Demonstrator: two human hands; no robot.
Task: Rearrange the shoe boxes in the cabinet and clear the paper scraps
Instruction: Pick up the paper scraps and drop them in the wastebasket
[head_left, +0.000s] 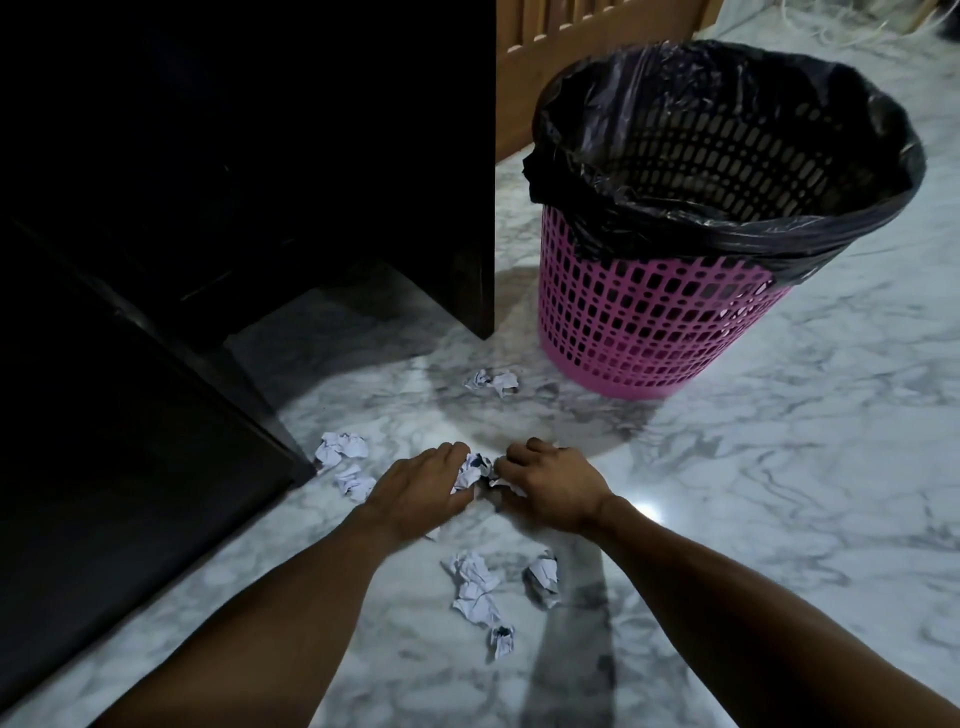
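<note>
**Both hands gathering a paper scrap from the floor beside a lined basket**

The left hand (421, 488) and right hand (550, 488) meet low on the marble floor (779, 467), knuckles up, with a crumpled scrap (475, 470) caught between them. The left fingers curl round its near side. The right fingers are also bent, their tips pinching its far edge, and a sliver of white shows beneath them.

Loose scraps lie around the hands:
- Two scraps (340, 447) (356, 483) lie just left of the left hand, near the corner of the dark cabinet (208, 156).
- One scrap (493, 382) lies beyond the hands, close to the foot of the basket.
- Three scraps (472, 587) (543, 571) (501, 639) lie nearer the viewer, between the forearms.

The pink lattice basket (649, 322) stands upright, ahead and to the right of the hands and apart from them. A black plastic liner (727, 130) is folded over its rim. The inner wall shows the liner pressed against the lattice, and the bottom is out of sight.

The cabinet interior is too dark to make out. A wooden panel (545, 52) rises behind the basket.
</note>
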